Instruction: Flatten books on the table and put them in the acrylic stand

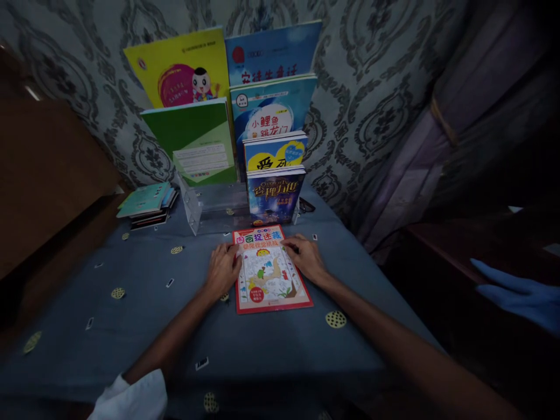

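A thin picture book (269, 274) with a red border and a drawn cover lies face up on the cloth-covered table. My left hand (222, 268) grips its left edge near the top, fingers curled and thumb against the cover. On the opposite edge, my right hand (305, 256) pinches the book near its upper right side. Just behind it stands a clear book rack (192, 210). In its right part, a dark blue-purple book (276, 195) is at the front, with several blue-covered books behind. A green book (196, 140) and a yellow book (175, 64) stand in the left part.
Left of the rack lies a small stack of books (146, 201) with a teal cover on top. Dark glasses (306, 204) rest by the rack's right side. Patterned wallpaper (350, 116) backs the table (144, 315); a tied curtain (406, 151) hangs at right.
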A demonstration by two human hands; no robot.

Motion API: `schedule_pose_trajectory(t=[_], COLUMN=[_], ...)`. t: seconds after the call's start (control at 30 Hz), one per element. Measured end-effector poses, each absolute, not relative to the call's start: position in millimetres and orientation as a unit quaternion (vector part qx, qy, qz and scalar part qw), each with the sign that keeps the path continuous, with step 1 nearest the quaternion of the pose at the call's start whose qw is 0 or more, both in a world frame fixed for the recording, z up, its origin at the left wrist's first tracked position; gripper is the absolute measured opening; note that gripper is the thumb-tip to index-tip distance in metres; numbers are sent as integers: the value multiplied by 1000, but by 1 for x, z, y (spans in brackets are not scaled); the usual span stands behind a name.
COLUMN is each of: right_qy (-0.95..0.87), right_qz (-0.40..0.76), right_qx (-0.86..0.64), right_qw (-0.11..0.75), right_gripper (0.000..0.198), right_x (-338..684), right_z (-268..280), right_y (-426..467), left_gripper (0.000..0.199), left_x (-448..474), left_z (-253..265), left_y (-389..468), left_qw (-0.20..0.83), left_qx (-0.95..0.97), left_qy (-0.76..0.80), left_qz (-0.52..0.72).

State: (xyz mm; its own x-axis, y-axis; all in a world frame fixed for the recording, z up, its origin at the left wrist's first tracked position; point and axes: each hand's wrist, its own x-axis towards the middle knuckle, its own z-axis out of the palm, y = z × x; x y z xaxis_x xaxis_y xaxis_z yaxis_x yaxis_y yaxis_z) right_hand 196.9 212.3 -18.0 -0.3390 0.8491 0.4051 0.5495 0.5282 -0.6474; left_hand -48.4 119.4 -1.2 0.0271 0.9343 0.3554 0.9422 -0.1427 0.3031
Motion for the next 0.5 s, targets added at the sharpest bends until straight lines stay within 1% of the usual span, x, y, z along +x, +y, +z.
schedule_pose_trajectory(t=[0.17, 0.3, 0.5], right_qy=[-809, -813, -817], right_qz=[166, 161, 166], right_qx=[-441, -439, -430], right_qw=[351, 347, 347], right_gripper=[25, 27, 28], right_x=[197, 197, 199], right_z=[-20, -21, -20], right_y=[213, 212, 211], left_gripper=[39, 46, 46], left_x=[-55, -61, -66], left_z=[-6, -10, -12], left_y=[130, 147, 166], left_qw=[-6, -22, -15], left_qx=[-726, -731, -754], left_qy=[-646, -649, -627], left_qz=[-236, -211, -195])
